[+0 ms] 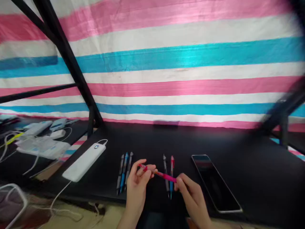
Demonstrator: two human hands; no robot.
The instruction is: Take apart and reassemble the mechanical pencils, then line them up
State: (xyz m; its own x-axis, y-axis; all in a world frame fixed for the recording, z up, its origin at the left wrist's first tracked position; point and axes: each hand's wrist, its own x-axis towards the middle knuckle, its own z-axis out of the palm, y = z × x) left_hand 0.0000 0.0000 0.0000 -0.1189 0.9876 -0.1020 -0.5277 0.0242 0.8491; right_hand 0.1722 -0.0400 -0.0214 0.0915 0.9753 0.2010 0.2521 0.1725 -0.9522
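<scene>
A pink pen (pixel 158 173) is held level above the black surface (pixel 250 165), at 6 o'clock in the head view. Its left end is pinched in the fingertips of the left hand (pixel 137 184); its right end is gripped by the fingertips of the right hand (pixel 190 195). Both grips are closed on the pen, with the remaining fingers loosely curled.

Three pens (pixel 124 172), grey and blue, are laid side by side on the surface at 9 o'clock of the left hand, just beside it. Two further pens (pixel 168 165), one grey and one red-and-blue, lie beneath the held pen. A dark phone (pixel 215 183) lies face up at 3 o'clock of the right hand. A white power bank (pixel 83 162) with a cable is seen at 9 o'clock, further out. A striped pink, white and blue sheet (pixel 166 63) is hung at 12 o'clock behind the surface.
</scene>
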